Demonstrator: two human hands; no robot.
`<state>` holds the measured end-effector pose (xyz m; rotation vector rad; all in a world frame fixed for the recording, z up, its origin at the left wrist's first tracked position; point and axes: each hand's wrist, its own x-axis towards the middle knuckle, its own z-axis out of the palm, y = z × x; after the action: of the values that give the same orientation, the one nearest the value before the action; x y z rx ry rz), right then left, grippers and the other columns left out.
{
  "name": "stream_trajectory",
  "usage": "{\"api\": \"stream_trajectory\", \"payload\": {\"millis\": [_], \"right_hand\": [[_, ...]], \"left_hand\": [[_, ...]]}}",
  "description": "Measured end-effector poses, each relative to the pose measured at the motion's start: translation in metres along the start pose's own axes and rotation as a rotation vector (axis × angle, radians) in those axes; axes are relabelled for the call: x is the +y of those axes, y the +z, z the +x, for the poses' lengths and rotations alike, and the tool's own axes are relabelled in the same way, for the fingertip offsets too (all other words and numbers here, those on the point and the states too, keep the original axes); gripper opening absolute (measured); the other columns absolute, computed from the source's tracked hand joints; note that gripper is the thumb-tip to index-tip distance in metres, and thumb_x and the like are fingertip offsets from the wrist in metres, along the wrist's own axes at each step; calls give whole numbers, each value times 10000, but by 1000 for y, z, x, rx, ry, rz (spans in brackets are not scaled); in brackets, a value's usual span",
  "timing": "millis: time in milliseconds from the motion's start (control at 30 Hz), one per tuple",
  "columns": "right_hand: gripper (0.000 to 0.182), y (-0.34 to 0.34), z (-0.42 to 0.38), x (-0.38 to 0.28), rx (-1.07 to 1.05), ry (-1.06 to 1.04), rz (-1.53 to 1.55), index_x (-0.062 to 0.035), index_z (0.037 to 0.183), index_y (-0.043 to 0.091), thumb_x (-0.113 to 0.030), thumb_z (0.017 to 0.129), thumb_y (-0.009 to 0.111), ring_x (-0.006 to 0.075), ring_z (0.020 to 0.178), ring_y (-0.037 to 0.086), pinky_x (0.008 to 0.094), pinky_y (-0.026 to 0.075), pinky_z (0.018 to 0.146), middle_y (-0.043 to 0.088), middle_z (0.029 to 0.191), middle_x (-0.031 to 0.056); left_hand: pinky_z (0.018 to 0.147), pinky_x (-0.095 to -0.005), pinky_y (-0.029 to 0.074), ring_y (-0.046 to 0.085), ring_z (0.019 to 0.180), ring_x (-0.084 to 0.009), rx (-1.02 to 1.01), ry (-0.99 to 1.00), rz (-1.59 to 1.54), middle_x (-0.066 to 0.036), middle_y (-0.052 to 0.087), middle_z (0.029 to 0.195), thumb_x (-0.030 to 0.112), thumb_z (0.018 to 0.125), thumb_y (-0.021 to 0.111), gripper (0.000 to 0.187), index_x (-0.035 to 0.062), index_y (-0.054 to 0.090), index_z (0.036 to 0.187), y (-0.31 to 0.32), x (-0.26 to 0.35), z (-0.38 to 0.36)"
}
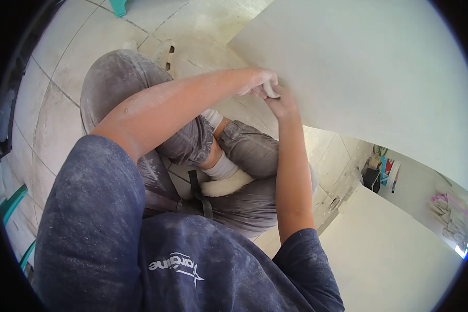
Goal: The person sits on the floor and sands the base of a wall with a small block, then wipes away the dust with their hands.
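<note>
Both my hands meet in front of my crossed legs, close to the edge of a large white panel (359,67). Between them is a small, white, curved piece (270,89), its material unclear. My left hand (256,81), dusted with white powder, closes around this piece from the left. From below, my right hand (284,105) reaches up to the same piece with its fingers bent in; they are partly hidden.
A second pale panel or surface (385,255) lies at the lower right. Past it are a black item (371,179) and a bundled cloth (450,216) on the floor. Green plastic legs (118,7) show at the top left. Dusty tiles (57,109) spread around my legs.
</note>
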<state>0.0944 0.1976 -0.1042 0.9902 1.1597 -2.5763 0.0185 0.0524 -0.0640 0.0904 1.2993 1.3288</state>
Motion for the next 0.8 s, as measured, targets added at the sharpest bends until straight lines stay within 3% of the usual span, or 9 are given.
{"api": "stream_trajectory", "payload": {"millis": [100,167,400,600,700,800], "right_hand": [[344,-4,2,-6,42,57,162,112,1144,367,-20,838,451,296,1052,455,416,393,903,436,1130,201],[336,-13,7,2,92,56,106,124,1133,368,-14,838,449,293,1050,457,409,398,900,437,1128,203],[318,10,-11,-8,69,10,112,160,1093,381,-1,826,444,287,1026,474,384,402,900,466,1088,213],[307,-10,10,10,238,36,114,91,1117,383,-18,838,448,275,1041,456,363,388,912,445,1099,176],[320,-6,7,1,50,25,121,89,1124,380,-28,836,455,275,1035,457,360,386,914,442,1105,176],[327,-11,9,-3,18,59,100,93,1133,374,-31,839,447,275,1038,457,361,389,915,436,1111,182]], "left_hand": [[775,-296,385,547,873,-183,67,12,-75,-103,577,943,311,759,514,344,47,527,980,-2,0,6],[759,-295,391,553,851,-172,85,-17,-50,-94,576,929,295,763,511,301,58,531,948,-1,-3,15],[754,-301,394,547,845,-173,43,7,-51,-97,570,948,295,776,501,299,53,543,946,-1,3,3],[756,-291,387,539,841,-174,89,-73,52,-88,572,949,303,776,504,288,57,558,916,6,-7,14],[738,-279,383,534,814,-164,86,-60,46,-81,583,940,317,782,503,288,66,560,911,0,-6,13],[724,-277,384,530,794,-159,74,-38,3,-84,591,930,324,792,491,292,68,562,913,-2,-7,19]]}}
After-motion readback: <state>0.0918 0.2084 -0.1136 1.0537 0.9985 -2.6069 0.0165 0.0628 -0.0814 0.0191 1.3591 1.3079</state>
